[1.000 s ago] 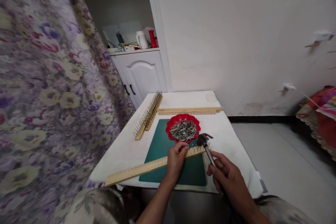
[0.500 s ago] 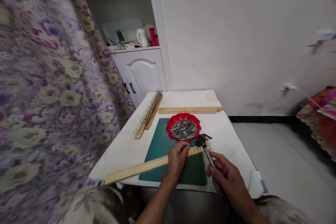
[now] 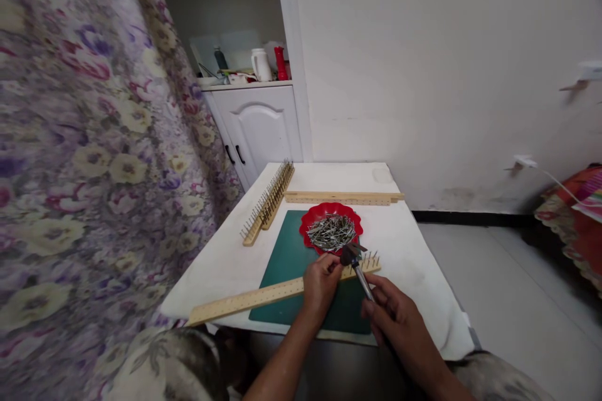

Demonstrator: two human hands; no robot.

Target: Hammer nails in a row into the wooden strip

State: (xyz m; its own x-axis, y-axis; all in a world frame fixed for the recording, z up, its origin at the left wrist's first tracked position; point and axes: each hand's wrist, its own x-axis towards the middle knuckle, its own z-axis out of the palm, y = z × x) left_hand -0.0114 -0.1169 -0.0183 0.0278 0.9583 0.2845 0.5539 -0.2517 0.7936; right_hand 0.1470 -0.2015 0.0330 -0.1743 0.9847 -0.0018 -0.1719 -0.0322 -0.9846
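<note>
My left hand (image 3: 321,282) is pinched closed over the wooden strip (image 3: 249,302), its fingertips around a nail that is mostly hidden. My right hand (image 3: 399,319) is wrapped around the handle of a claw hammer (image 3: 361,276). The hammer's dark head is right beside my left fingertips, above the strip. Several nails (image 3: 371,259) stand up from the strip's right end, and rows of small holes run along the rest. Beneath the strip lies a green cutting mat (image 3: 282,257). Just beyond my left hand, a red scalloped bowl (image 3: 305,225) holds a heap of loose nails (image 3: 332,232).
Two strips studded with upright nails (image 3: 270,200) lie at the table's left. More wooden strips (image 3: 343,197) lie across the back. The white-covered table (image 3: 409,263) stands near a wall, with a floral curtain (image 3: 108,169) at the left and a white cabinet (image 3: 258,122) behind.
The hammer head has shifted left and slightly down toward my left fingertips, with my right hand following it. My left hand keeps its pinch on the strip. The view has turned slightly.
</note>
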